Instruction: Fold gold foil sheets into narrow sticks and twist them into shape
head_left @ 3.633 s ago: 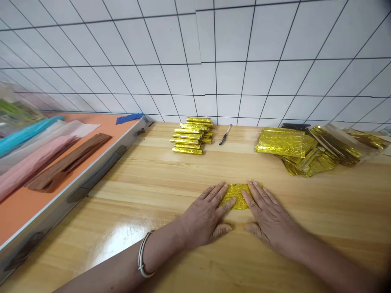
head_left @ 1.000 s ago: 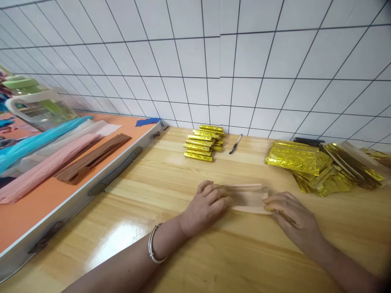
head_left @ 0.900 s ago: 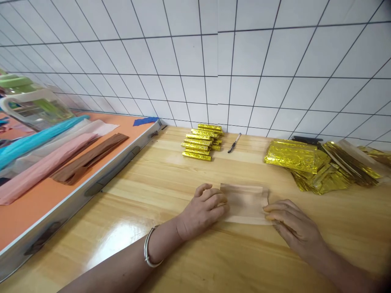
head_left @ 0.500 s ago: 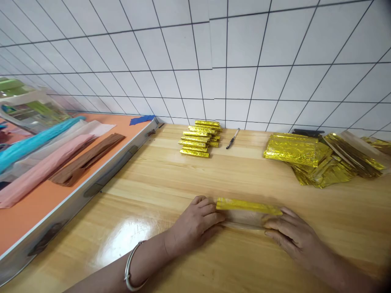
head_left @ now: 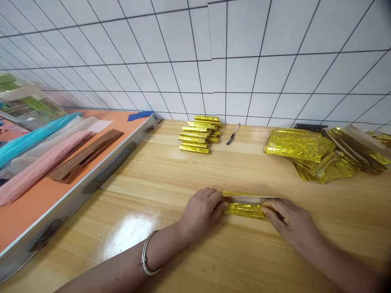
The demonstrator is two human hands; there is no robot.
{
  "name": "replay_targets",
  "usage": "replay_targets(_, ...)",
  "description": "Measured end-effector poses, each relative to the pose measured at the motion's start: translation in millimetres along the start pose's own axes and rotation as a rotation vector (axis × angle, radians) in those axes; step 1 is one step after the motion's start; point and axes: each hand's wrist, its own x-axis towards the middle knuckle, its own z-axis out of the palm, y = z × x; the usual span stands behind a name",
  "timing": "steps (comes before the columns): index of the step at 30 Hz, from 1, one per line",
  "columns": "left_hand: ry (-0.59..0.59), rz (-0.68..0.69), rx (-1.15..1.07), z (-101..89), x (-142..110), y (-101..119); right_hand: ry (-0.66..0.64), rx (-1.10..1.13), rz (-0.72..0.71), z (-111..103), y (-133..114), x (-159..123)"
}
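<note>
**Foil sheet held at both ends, long edges folded inward**

The gold foil sheet (head_left: 246,210) is on the wooden table (head_left: 146,171), in front of the person and between the two hands. Its near flap is folded over, gold face up. A narrow gold strip runs along the far edge. A pale inner face shows between the two.

Left hand (head_left: 202,212): the fingers and thumb are closed on the left end of the sheet. A silver bangle (head_left: 143,254) encircles this wrist.

Right hand (head_left: 291,221): the thumb and fingers form a narrow pinch on the right end of the sheet.

Beyond the hands, near the tiled wall (head_left: 259,73), lies a stack of folded gold strips (head_left: 194,139). A pen (head_left: 233,134) lies just to its right. Farther right is a pile of gold foil sheets (head_left: 295,144).

On the left, an orange board (head_left: 117,118) carries brown (head_left: 87,156), pink (head_left: 45,167) and turquoise (head_left: 39,134) crepe strips. Behind these stands what appears to be a clear container (head_left: 42,108); blur limits identification.
</note>
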Motion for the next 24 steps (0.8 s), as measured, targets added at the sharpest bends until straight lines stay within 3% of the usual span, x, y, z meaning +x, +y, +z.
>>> replay_targets(15, -0.01, -0.022, 0.174, 4.1, 10, -1, 0.002, -0.233, 0.03, 0, -7, 4)
replay_targets(18, 0.033, 0.085, 0.193, -0.9, 6, 4, 0.004, -0.232, 0.007, 1, -7, 4)
replay_targets(21, 0.039, 0.32, 0.179, -3.9, -3, 15, -0.005, -0.257, 0.0, 2, -6, 3)
replay_targets(24, -0.087, 0.443, 0.138, -2.5, -13, 30, 0.002, -0.263, -0.015, 3, -4, 3)
